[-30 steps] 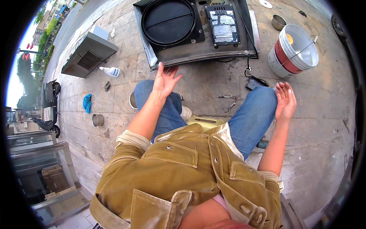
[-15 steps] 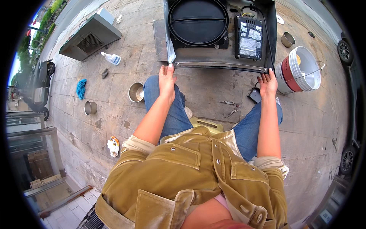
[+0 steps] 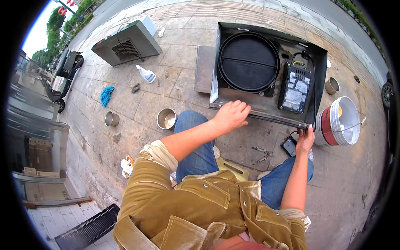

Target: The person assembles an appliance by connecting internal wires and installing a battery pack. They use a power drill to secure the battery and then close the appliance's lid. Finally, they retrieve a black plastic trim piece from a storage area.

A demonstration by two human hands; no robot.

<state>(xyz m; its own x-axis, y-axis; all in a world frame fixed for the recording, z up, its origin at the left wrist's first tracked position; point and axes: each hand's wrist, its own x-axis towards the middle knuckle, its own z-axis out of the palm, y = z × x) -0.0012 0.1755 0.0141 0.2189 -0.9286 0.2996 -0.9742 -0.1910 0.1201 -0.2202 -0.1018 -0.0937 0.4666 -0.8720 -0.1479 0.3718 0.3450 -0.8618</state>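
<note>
A large open metal housing (image 3: 266,110) lies flat on the paving in front of me, holding a round black fan drum (image 3: 248,61) and a black control box (image 3: 295,88) with a label. My left hand (image 3: 230,116) grips the housing's near edge toward its left end. My right hand (image 3: 306,139) grips the same edge at its right corner. I am seated, in blue jeans and a tan jacket.
A white bucket with a red band (image 3: 338,121) stands right of the housing. Small metal cups (image 3: 166,118) (image 3: 111,118) (image 3: 331,85), a spray bottle (image 3: 146,74), a blue rag (image 3: 106,95), a grey hood cover (image 3: 126,42), loose tools (image 3: 261,153) and a small black box (image 3: 288,146) lie around.
Both hands rose from my knees, reached forward and took hold of the housing's near edge. My view has tilted, so the housing now sits closer and larger.
</note>
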